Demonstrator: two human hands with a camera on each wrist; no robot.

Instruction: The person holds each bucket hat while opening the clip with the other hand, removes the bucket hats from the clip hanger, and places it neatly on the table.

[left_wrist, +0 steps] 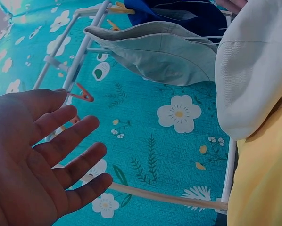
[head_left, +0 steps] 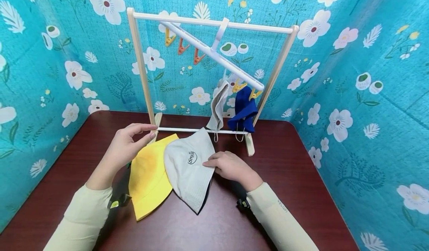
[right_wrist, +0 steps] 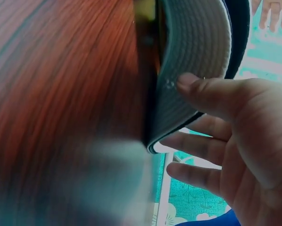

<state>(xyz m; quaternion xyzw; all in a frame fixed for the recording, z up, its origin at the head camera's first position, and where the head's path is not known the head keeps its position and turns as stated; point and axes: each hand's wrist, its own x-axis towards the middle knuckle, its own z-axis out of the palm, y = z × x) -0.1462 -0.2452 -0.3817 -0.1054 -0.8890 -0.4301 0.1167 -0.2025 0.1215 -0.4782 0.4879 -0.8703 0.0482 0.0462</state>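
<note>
A light grey bucket hat point(head_left: 189, 176) with a "Smile" print lies flattened, its edge over a yellow bucket hat point(head_left: 151, 180). My right hand point(head_left: 231, 166) pinches the grey hat's brim; in the right wrist view the thumb point(right_wrist: 193, 84) presses one face of the brim point(right_wrist: 197, 42), with fingers behind it. My left hand point(head_left: 125, 146) hovers above the yellow hat, near the rack's left post, fingers spread and holding nothing in the left wrist view. From a white clip hanger point(head_left: 207, 52) hang a pale hat point(head_left: 218, 109) and a blue hat point(head_left: 244, 111).
The wooden rack point(head_left: 138, 57) stands at the back of the dark red table point(head_left: 285, 206), its hanger slanting towards the right front. Orange clips point(head_left: 182, 47) and a yellow clip point(head_left: 169, 38) hang without hats on the left half. Flowered teal cloth point(head_left: 362, 94) surrounds the table.
</note>
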